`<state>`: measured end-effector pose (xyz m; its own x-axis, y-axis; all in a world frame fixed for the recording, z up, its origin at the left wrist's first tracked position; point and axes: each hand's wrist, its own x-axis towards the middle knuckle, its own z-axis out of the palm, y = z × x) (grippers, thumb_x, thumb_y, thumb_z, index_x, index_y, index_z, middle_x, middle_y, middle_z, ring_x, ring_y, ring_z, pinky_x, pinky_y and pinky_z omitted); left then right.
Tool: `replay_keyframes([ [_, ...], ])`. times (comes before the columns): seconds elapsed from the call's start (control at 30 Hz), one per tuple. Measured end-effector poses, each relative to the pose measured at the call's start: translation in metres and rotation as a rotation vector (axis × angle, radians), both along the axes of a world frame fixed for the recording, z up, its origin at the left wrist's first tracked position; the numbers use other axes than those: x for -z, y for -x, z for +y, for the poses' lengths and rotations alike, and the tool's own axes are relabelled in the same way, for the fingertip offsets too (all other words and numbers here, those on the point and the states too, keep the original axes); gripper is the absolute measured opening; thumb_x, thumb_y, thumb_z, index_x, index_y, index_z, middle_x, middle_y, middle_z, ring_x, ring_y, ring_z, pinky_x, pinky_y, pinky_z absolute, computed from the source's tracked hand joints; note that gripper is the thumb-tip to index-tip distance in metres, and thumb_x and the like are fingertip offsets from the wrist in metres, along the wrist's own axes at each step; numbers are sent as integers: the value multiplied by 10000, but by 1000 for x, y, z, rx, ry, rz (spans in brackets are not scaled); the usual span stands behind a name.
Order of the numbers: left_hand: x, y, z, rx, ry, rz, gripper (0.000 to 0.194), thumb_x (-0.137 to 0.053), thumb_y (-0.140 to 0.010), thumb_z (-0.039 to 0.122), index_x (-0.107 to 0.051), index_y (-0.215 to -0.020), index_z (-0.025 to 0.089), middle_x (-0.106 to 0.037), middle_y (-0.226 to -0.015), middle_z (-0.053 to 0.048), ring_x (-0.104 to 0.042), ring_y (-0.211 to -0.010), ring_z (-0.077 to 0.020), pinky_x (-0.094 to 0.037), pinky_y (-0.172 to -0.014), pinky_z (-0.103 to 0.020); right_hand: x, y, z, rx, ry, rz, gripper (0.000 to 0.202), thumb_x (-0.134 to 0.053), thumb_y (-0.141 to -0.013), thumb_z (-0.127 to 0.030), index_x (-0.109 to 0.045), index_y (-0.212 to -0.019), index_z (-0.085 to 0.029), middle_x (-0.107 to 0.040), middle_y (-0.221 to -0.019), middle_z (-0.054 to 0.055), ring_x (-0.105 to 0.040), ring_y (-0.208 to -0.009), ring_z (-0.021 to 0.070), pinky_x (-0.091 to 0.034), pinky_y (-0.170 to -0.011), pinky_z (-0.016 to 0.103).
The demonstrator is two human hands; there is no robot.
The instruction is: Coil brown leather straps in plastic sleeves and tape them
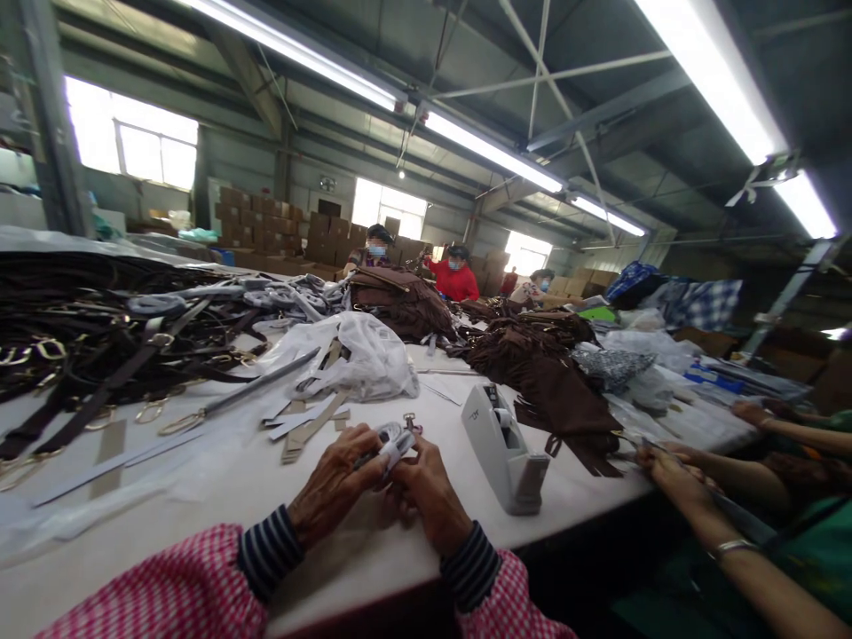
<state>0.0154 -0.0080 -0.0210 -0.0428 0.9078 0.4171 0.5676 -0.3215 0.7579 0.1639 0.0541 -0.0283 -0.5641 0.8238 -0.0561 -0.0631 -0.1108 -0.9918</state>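
Observation:
Near the front of the white table, both my hands meet around a small rolled strap in pale wrapping. My left hand grips the roll from the left, its fingers closed over it. From the right, my right hand pinches the same bundle; its fingertips are partly hidden behind it. A small metal buckle sticks up at the top of the bundle. Just right of my hands stands a grey tape dispenser. Grey-beige strips lie beyond my left hand.
Dark straps with metal buckles pile up at the left. A clear plastic bag lies mid-table. Brown fringed bags are heaped behind the dispenser. At the right edge, other people's hands work; more people stand across the table.

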Motion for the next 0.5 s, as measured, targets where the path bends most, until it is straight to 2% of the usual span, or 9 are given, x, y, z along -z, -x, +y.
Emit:
replay_keyframes([
  [0.07, 0, -2, 0, 22, 18, -29, 330, -516, -949, 468, -586, -739, 223, -559, -862, -13, -544, -834, -221, -423, -775, -345, 4, 2, 5, 64, -90, -93, 344, -731, -744, -344, -631, -1030, -181, -646, -560, -33, -529, -350, 136, -349, -318, 201],
  [0.17, 1, 0, 2, -44, 100, -193, 346, -530, -938, 486, -537, -717, 221, -522, -807, 5, -518, -757, -200, -413, -707, -328, 12, 3, 11, 232, -236, -192, 310, -773, -769, -345, -597, -981, -204, -603, -534, -48, -556, -411, 156, -399, -388, 226],
  [0.23, 2, 3, 5, -98, 184, -324, 378, -520, -931, 542, -497, -718, 230, -482, -726, 23, -478, -681, -190, -384, -615, -309, 15, -3, 11, 411, -496, -248, 316, -803, -783, -309, -592, -1001, -221, -600, -579, -42, -600, -514, 182, -469, -493, 262],
  [0.3, 3, 6, 7, -127, 230, -388, 412, -489, -930, 590, -463, -715, 240, -446, -671, 34, -442, -625, -183, -342, -549, -296, 15, -11, 8, 534, -924, -300, 277, -750, -864, -267, -619, -1105, -231, -674, -757, 23, -669, -722, 239, -550, -671, 340],
  [0.33, 3, 6, 7, -132, 227, -388, 420, -486, -925, 600, -458, -709, 241, -441, -661, 34, -435, -616, -182, -331, -537, -294, 14, -14, 7, 543, -1147, -324, 264, -694, -915, -240, -628, -1171, -236, -709, -901, 69, -681, -847, 269, -565, -758, 384],
  [0.4, 0, 3, 7, -132, 196, -358, 418, -522, -899, 597, -464, -692, 238, -453, -669, 27, -441, -635, -183, -337, -554, -298, 11, -19, 4, 458, -1500, -359, 306, -580, -982, -163, -622, -1277, -234, -704, -1167, 127, -651, -1047, 301, -566, -866, 425],
  [0.43, -2, 1, 6, -128, 177, -342, 417, -540, -887, 590, -455, -681, 237, -454, -675, 26, -441, -653, -184, -346, -576, -302, 9, -20, 4, 410, -1622, -381, 325, -544, -993, -129, -617, -1298, -217, -695, -1216, 136, -636, -1081, 305, -568, -873, 420],
  [0.5, -7, -4, 2, -98, 151, -326, 415, -538, -889, 574, -419, -675, 238, -441, -687, 29, -430, -676, -181, -359, -621, -309, 5, -19, 6, 370, -1762, -418, 313, -506, -995, -84, -620, -1275, -164, -712, -1145, 140, -636, -1024, 300, -575, -821, 400],
])
